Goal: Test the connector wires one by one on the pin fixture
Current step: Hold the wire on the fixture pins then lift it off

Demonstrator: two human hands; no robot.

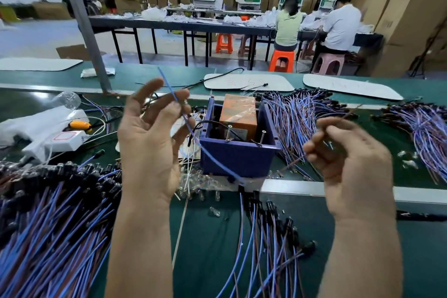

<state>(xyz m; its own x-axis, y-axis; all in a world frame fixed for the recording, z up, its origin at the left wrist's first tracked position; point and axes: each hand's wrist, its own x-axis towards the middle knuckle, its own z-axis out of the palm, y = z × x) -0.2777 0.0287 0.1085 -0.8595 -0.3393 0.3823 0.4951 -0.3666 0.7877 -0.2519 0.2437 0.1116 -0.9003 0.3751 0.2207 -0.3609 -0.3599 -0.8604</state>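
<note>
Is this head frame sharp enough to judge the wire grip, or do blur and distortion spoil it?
Head view: right hand and its brown wire are motion-smeared, so that grip is unclear; left hand pinching the blue wire reads fairly sharp; wide-angle bending curves the table edge; ceiling-light glare on the green surface at far left.

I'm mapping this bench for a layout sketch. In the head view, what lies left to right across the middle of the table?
White plastic box → left hand pinching a blue wire → blue pin fixture → right hand → wire pile at the far right.
</note>
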